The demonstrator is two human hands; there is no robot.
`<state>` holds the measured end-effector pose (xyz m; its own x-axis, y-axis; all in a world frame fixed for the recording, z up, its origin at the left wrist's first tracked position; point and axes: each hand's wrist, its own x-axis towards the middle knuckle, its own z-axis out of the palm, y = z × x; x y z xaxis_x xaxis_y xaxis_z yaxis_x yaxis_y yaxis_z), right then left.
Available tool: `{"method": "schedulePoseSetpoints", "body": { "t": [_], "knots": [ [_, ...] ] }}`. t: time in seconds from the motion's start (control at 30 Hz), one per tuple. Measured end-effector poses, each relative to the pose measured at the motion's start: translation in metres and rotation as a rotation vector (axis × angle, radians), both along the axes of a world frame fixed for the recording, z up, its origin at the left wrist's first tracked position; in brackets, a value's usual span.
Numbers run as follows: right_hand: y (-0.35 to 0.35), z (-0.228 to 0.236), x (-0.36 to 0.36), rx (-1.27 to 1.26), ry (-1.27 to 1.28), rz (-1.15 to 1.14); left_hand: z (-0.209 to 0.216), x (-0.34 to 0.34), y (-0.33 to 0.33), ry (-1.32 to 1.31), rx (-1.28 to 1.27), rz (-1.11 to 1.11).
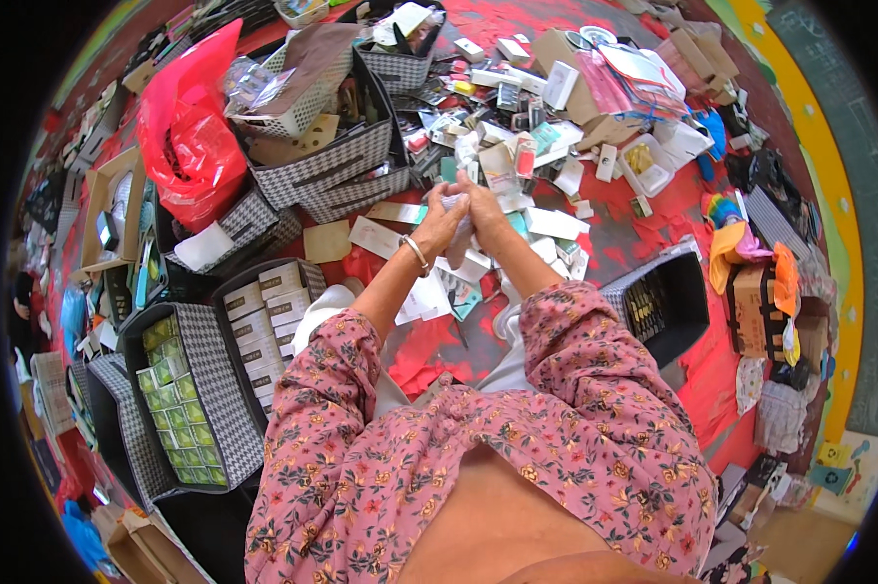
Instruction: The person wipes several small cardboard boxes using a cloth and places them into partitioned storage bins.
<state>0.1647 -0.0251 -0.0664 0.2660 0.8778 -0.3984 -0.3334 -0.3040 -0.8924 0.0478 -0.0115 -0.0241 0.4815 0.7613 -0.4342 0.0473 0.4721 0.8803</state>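
Both hands are brought together in front of me, over a heap of small boxes. My left hand point(443, 228), with a bracelet at its wrist, is closed on a crumpled whitish piece of thin material point(457, 250). Pressed against it from the other side, my right hand point(485, 216) is closed on the same piece, and some fingers are hidden. Cloth, paper or plastic: I cannot tell which. Just beyond the hands lie loose small white boxes point(498, 167) and a pinkish-red pack point(526, 160). White cards or flat boxes point(423, 299) lie below the hands.
Houndstooth bins point(324, 165) stand at the far left beside a red plastic bag point(191, 165). Nearer, one bin holds green packs point(178, 401), another white boxes point(264, 321). At right stand a dark bin point(658, 302), a clear tub point(650, 161) and a brown carton point(750, 304).
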Motion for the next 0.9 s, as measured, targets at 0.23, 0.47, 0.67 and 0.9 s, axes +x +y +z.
{"method": "schedulePoseSetpoints", "body": {
  "t": [0.23, 0.47, 0.67, 0.9],
  "knots": [
    [-0.052, 0.084, 0.016, -0.057, 0.005, 0.216, -0.051, -0.015, 0.018, -0.101, 0.154, 0.123],
    [-0.182, 0.120, 0.131, -0.119, -0.352, -0.106, -0.044, -0.038, 0.019, 0.022, 0.433, 0.263],
    [-0.354, 0.025, 0.168, -0.611, -0.622, 0.202, -0.024, -0.052, -0.019, 0.021, 0.164, 0.036],
    [-0.473, 0.021, 0.088, -0.959, -0.329, 0.730, 0.016, -0.103, -0.060, -0.117, -0.020, -0.033]
  ]
}}
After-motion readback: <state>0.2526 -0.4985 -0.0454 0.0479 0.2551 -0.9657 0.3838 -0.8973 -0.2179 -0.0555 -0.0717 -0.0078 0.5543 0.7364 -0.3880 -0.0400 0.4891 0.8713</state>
